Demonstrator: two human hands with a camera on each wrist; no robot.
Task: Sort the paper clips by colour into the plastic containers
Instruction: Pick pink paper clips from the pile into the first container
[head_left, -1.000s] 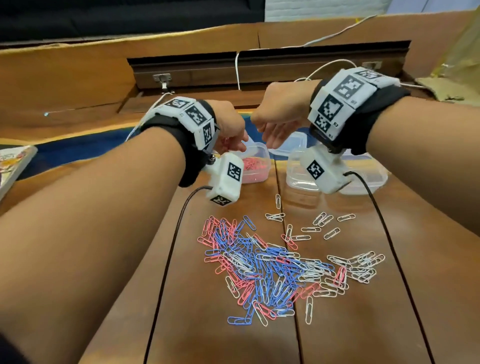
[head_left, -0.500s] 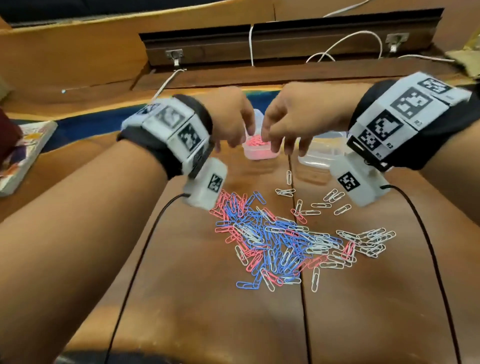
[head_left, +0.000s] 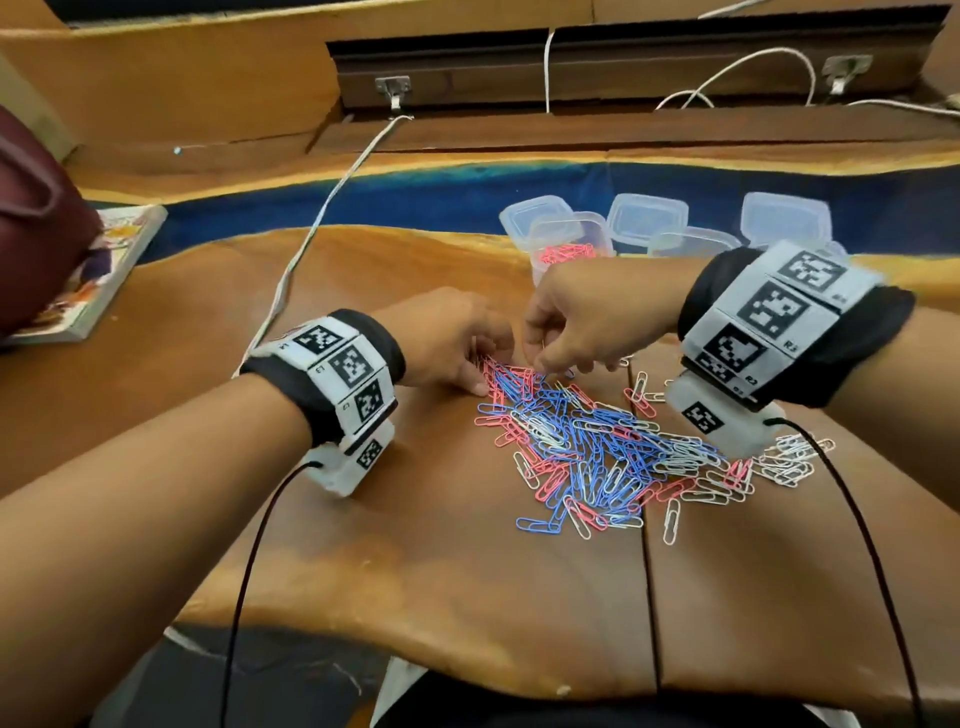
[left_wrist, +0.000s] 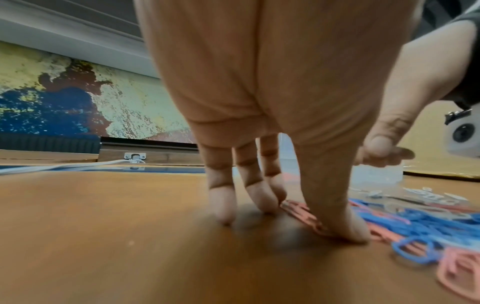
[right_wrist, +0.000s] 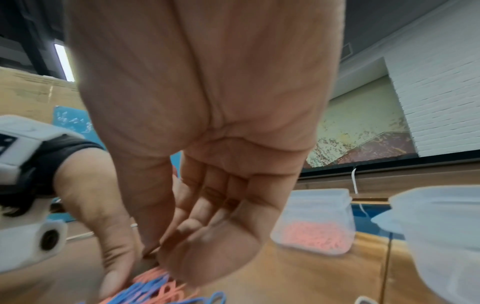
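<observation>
A mixed pile of pink, blue and white paper clips (head_left: 597, 447) lies on the wooden table (head_left: 415, 545). My left hand (head_left: 483, 371) is at the pile's far left edge. Its straight fingers (left_wrist: 223, 205) touch the wood and its thumb presses on pink clips (left_wrist: 314, 224). My right hand (head_left: 540, 364) hovers at the pile's far edge with curled fingers and its thumb against the fingertips (right_wrist: 154, 252). Whether a clip sits between them is hidden. Behind the hands, a clear container (head_left: 569, 249) holds pink clips (right_wrist: 314, 236).
Beside the pink one stand more clear containers (head_left: 693, 244), with loose lids (head_left: 647, 218) behind them. White clips (head_left: 789, 457) are scattered at the right. A book (head_left: 93, 280) lies far left, and a white cable (head_left: 332, 208) crosses the table.
Both hands have come down and back from above the pink container to the far edge of the pile. The left fingertips now touch the table.
</observation>
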